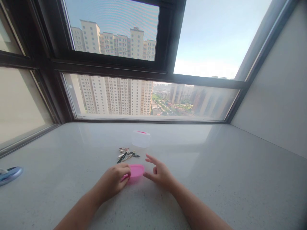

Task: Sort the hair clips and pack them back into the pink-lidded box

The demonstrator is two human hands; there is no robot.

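Observation:
A pink plastic lid (136, 171) is gripped at its left edge by my left hand (116, 178), fingers closed round the rim. To its right, my right hand (160, 172) has its fingers apart, the thumb close to the lid's right edge; whether it touches I cannot tell. Just beyond the lid lies a small pile of hair clips (126, 154), some dark and some silvery. Behind the pile stands a translucent white container (141, 139) with a bit of pink showing at its top.
The pale speckled sill (216, 179) runs up to a dark-framed window (153, 120). At the far left edge sits a blue rounded object (11, 175), partly cut off. A white wall (275, 95) bounds the right side.

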